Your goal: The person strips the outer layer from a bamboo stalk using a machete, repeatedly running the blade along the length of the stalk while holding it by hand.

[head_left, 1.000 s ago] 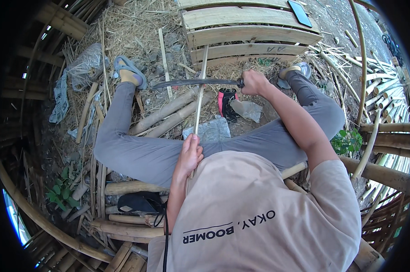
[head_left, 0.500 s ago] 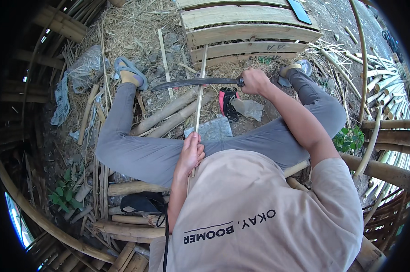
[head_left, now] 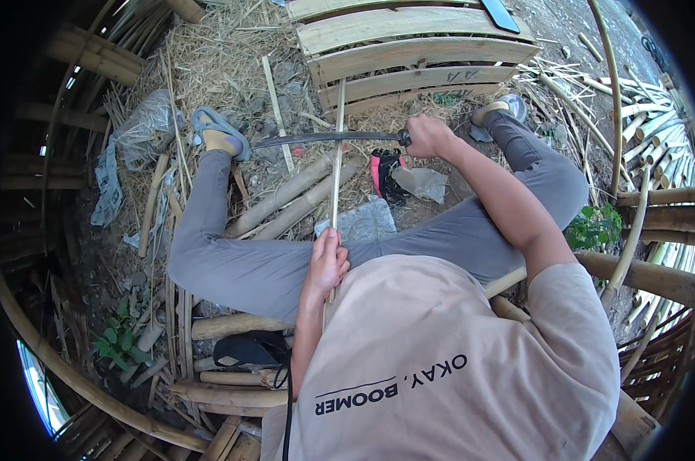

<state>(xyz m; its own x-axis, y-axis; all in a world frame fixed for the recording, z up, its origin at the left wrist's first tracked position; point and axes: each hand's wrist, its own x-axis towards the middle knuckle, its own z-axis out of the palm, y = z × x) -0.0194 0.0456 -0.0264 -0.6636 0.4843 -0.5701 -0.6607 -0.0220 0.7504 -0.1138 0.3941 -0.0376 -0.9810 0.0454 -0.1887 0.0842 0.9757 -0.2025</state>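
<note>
My left hand (head_left: pixel 329 263) is closed around the near end of a thin bamboo strip (head_left: pixel 335 184) in front of my belly. The strip runs away from me, its far end meeting the slats of a wooden crate (head_left: pixel 416 55). In my right hand (head_left: pixel 429 137) is the dark handle of a machete, gripped in a fist. Its long, slightly curved blade (head_left: pixel 297 139) points left and lies across the strip between my spread legs. Whether the blade bites into the strip, I cannot tell.
A phone (head_left: pixel 499 14) lies on the crate. Between my legs are bamboo poles (head_left: pixel 286 196), a grey slab (head_left: pixel 356 220) and a pink-and-black item (head_left: pixel 383 173). Cut bamboo (head_left: pixel 655 146) is piled at right. Clear plastic (head_left: pixel 149 129) lies left. A black pouch-like item (head_left: pixel 249 349) rests by my left hip.
The view has turned slightly. Both hands keep their grips, and the machete blade remains across the bamboo strip at nearly the same spot.
</note>
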